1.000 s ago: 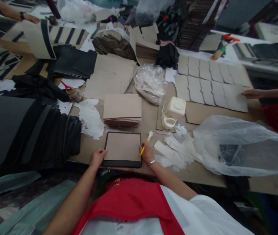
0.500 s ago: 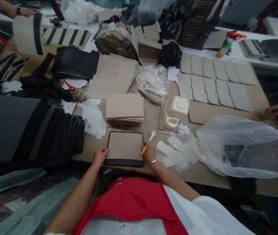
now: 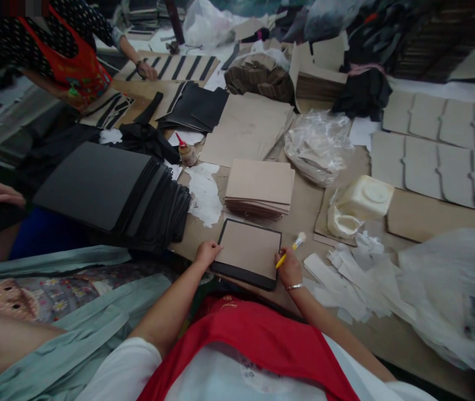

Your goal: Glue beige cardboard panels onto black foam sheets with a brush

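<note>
A tan board (image 3: pixel 248 249) lies on a larger black sheet (image 3: pixel 243 275) at the table's front edge, its black border widest along the near side. My left hand (image 3: pixel 207 254) pinches the sheet's left edge, thumb near the board. At the right edge is my right hand (image 3: pixel 290 268), closed around a yellow-handled brush (image 3: pixel 281 260) whose pale bristles point away from me. Its fingertips touch the sheet's side, partly hidden by the brush. Just behind stands a stack of tan boards (image 3: pixel 259 186).
Black sheets (image 3: pixel 95 184) are piled at left. A cut-open plastic jug (image 3: pixel 366 197), white paper strips (image 3: pixel 346 273) and a clear plastic bag (image 3: pixel 437 301) lie at right. A red-tipped glue bottle (image 3: pixel 187 153) stands farther back. A co-worker's hand (image 3: pixel 148 71) rests over striped boards.
My view has swung left, so everything sits farther right in the picture and more of the co-workers at left shows. Both hands keep their places on the sheet's edges.
</note>
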The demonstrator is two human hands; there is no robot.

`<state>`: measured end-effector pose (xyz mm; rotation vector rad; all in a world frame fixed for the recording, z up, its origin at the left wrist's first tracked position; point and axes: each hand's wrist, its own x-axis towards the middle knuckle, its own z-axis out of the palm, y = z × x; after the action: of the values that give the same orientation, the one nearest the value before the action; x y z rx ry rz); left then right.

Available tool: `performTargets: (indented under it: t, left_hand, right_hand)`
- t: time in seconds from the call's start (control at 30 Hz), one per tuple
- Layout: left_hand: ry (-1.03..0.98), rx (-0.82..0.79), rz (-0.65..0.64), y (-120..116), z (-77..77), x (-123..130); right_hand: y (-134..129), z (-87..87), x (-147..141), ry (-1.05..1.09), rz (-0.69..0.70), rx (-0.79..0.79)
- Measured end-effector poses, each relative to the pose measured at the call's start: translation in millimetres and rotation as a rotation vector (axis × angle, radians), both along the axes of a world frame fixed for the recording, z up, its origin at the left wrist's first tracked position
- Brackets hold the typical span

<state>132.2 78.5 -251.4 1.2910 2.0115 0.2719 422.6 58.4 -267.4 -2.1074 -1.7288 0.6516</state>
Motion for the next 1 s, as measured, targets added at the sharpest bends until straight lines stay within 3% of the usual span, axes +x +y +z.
performTargets:
  t: [0.47, 0.6, 0.67, 0.73, 0.83, 1.0]
  left_hand:
    - [0.197, -0.112, -0.238, 11, 19.1, 1]
    - [0.304, -0.075, -0.306, 11, 25.1, 8]
    - [0.386, 0.042, -0.423, 10, 25.8, 18]
    - [0.403, 0.166, -0.654, 9, 24.7, 30]
    - [0.344, 0.208, -0.922, 6, 20.4, 48]
    - [0.373, 0.203, -0.884, -6, 12.6, 60]
  right_hand:
    - [2, 10.5, -5, -0.064, 0.009, -0.08]
    - [5, 13.8, -5, -0.135, 0.022, -0.147]
    - [6, 16.0, -1, -0.179, 0.041, -0.143]
    - [8, 20.8, 5, -0.215, 0.078, -0.104]
    - [8, 34.3, 15, -0.209, 0.129, -0.009]
    - [5, 63.7, 21, 0.046, 0.14, 0.123]
